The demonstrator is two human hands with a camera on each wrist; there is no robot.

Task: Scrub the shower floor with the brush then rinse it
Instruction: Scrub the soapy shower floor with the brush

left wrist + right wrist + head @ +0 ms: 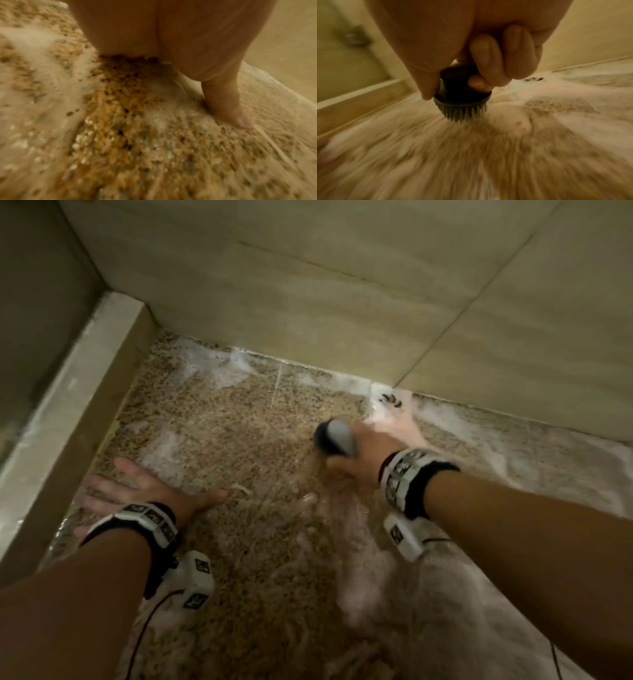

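Forearms reach down: the left hand (147, 491) lies flat with fingers spread on the soapy shower floor (239, 440) (probably for support), while the right hand (370, 453) curls its grip round the brush (462, 97), bristles down near the wall.

The right hand (479, 54) grips a round dark brush (462, 100), its bristles pointing down just above the foamy, speckled shower floor (488, 162).
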